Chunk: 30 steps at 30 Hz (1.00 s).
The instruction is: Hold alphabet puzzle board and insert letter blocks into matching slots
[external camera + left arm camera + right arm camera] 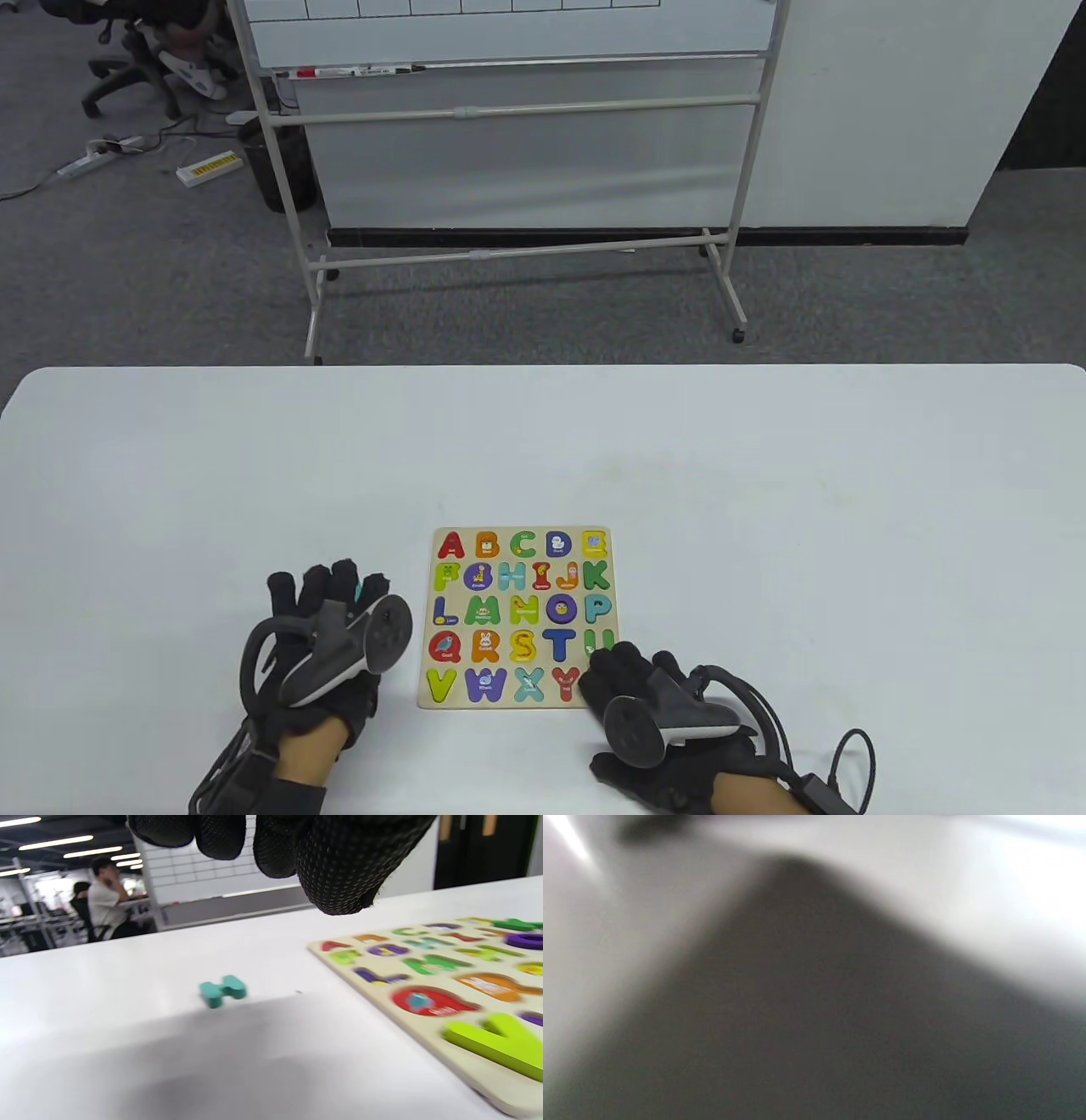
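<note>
The wooden alphabet puzzle board point(517, 533) lies flat at the table's near middle, with most coloured letters seated; it also shows in the left wrist view point(424, 1018). A teal H block point(222, 991) lies loose on the table left of the board, and only a sliver of it point(371, 586) shows past my left fingers in the table view. My left hand point(339, 586) hovers just above this block without touching it, its fingers point(339, 878) hanging over it. My right hand point(615, 666) rests on the board's near right corner and presses it down.
The white table point(764, 475) stretches wide beyond and to both sides of the board. A whiteboard stand point(517, 255) is on the floor past the far edge. The right wrist view is blurred, showing only table surface and shadow.
</note>
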Motion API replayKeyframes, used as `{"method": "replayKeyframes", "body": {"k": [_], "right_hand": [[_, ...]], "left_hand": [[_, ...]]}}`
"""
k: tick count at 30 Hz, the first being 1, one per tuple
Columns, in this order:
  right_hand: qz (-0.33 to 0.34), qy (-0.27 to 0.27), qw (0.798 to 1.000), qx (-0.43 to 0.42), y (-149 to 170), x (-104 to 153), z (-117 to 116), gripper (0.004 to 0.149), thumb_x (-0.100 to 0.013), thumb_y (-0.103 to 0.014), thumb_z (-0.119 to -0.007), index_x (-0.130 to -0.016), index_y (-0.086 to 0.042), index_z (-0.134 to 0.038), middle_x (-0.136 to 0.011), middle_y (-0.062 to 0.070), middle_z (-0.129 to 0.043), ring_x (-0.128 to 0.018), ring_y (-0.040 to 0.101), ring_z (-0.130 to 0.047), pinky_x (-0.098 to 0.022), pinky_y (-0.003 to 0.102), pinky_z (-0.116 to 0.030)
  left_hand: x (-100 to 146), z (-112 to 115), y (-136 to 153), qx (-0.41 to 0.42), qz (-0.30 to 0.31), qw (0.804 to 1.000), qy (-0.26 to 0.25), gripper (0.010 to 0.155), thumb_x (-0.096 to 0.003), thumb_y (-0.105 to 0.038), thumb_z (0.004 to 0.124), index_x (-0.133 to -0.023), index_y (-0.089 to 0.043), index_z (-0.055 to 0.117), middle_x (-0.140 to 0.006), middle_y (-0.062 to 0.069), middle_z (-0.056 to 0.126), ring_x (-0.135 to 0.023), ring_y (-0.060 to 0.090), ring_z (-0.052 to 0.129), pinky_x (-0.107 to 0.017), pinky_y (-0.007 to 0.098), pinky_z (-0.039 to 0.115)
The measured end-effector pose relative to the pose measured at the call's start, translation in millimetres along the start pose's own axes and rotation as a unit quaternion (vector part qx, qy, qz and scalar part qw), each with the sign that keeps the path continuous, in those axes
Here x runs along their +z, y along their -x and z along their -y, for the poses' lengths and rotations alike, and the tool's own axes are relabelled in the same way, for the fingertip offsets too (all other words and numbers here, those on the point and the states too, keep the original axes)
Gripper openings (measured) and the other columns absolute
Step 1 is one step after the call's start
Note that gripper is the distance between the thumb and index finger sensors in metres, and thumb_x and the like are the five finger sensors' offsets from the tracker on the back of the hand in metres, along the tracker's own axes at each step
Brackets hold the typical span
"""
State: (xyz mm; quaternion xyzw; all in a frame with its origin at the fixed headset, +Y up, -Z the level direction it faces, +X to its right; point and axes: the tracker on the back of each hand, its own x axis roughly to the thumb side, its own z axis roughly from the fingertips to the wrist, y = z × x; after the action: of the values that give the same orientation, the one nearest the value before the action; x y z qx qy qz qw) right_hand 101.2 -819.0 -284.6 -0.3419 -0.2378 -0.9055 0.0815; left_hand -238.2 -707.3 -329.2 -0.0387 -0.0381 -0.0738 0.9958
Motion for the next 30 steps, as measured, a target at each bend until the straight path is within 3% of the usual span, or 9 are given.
{"method": "replayKeyframes", "body": {"k": [2, 6, 13, 16, 20, 22, 25, 30], "right_hand": [[0.0, 0.0, 1.0, 0.0, 0.0, 0.0, 0.0, 0.088, -0.049, -0.07, -0.03, -0.103, -0.02, 0.019, -0.109, 0.011, 0.024, -0.105, 0.037, 0.017, -0.073, 0.063, -0.008], [0.001, 0.0, 1.0, -0.001, 0.0, -0.1, 0.1, 0.088, -0.049, -0.07, -0.03, -0.103, -0.021, 0.019, -0.109, 0.011, 0.024, -0.105, 0.036, 0.018, -0.073, 0.063, -0.007], [0.001, -0.002, 1.0, -0.002, 0.0, -0.2, 0.0, 0.088, -0.049, -0.07, -0.029, -0.103, -0.021, 0.02, -0.109, 0.011, 0.024, -0.104, 0.036, 0.018, -0.073, 0.063, -0.007], [0.001, -0.002, 1.0, -0.003, 0.2, -0.3, 0.1, 0.088, -0.049, -0.071, -0.03, -0.103, -0.021, 0.019, -0.109, 0.009, 0.024, -0.104, 0.037, 0.018, -0.073, 0.063, -0.007], [0.0, -0.001, 1.0, -0.004, 0.4, -0.3, 0.1, 0.088, -0.049, -0.071, -0.03, -0.103, -0.021, 0.019, -0.109, 0.01, 0.024, -0.104, 0.037, 0.018, -0.073, 0.063, -0.007], [0.0, -0.001, 1.0, -0.004, 0.5, -0.3, 0.1, 0.088, -0.049, -0.071, -0.03, -0.103, -0.021, 0.019, -0.109, 0.01, 0.024, -0.104, 0.037, 0.018, -0.073, 0.063, -0.007], [0.001, -0.002, 1.0, -0.005, 0.6, -0.4, 0.1, 0.088, -0.049, -0.071, -0.03, -0.103, -0.021, 0.019, -0.109, 0.01, 0.024, -0.104, 0.037, 0.018, -0.073, 0.063, -0.007], [0.002, -0.003, 1.0, -0.005, 0.6, -0.6, 0.0, 0.088, -0.049, -0.071, -0.03, -0.102, -0.021, 0.02, -0.109, 0.01, 0.025, -0.104, 0.037, 0.019, -0.073, 0.063, -0.006]], "left_hand": [[-6.0, 2.4, 12.2, -0.005, -0.011, 1.0, 0.018, 0.063, -0.0475, -0.037, 0.085, -0.103, -0.01, 0.071, -0.113, 0.024, 0.053, -0.104, 0.056, 0.051, -0.067, 0.078, 0.027], [-18.7, 15.6, 27.6, -0.051, -0.019, 0.998, 0.035, 0.068, -0.0471, -0.037, 0.086, -0.107, -0.015, 0.063, -0.113, 0.023, 0.051, -0.105, 0.055, 0.051, -0.068, 0.078, 0.028], [-48.3, 39.2, 34.3, -0.002, -0.028, 0.998, 0.059, 0.073, -0.0474, -0.043, 0.084, -0.109, -0.014, 0.057, -0.115, 0.024, 0.035, -0.106, 0.058, 0.027, -0.067, 0.077, 0.021], [-61.6, 46.4, 32.0, 0.045, -0.034, 0.996, 0.066, 0.066, -0.0479, -0.038, 0.085, -0.106, -0.015, 0.065, -0.115, 0.024, 0.038, -0.106, 0.058, 0.029, -0.067, 0.077, 0.021], [-73.3, 52.3, 32.6, 0.039, -0.054, 0.994, 0.085, 0.066, -0.0477, -0.037, 0.085, -0.106, -0.014, 0.065, -0.115, 0.024, 0.038, -0.107, 0.057, 0.03, -0.068, 0.077, 0.021], [-77.2, 57.6, 33.9, 0.042, -0.058, 0.993, 0.095, 0.06, -0.0478, -0.036, 0.085, -0.103, -0.017, 0.071, -0.114, 0.023, 0.045, -0.107, 0.057, 0.036, -0.068, 0.077, 0.024], [-77.7, 64.2, 37.9, 0.072, -0.07, 0.992, 0.077, 0.058, -0.0474, -0.034, 0.085, -0.101, -0.018, 0.071, -0.105, 0.021, 0.067, -0.101, 0.054, 0.06, -0.069, 0.074, 0.039], [-77.8, 66.3, 42.3, 0.089, -0.084, 0.99, 0.076, 0.059, -0.0472, -0.036, 0.085, -0.102, -0.02, 0.071, -0.101, 0.02, 0.07, -0.098, 0.053, 0.067, -0.069, 0.074, 0.042]]}}
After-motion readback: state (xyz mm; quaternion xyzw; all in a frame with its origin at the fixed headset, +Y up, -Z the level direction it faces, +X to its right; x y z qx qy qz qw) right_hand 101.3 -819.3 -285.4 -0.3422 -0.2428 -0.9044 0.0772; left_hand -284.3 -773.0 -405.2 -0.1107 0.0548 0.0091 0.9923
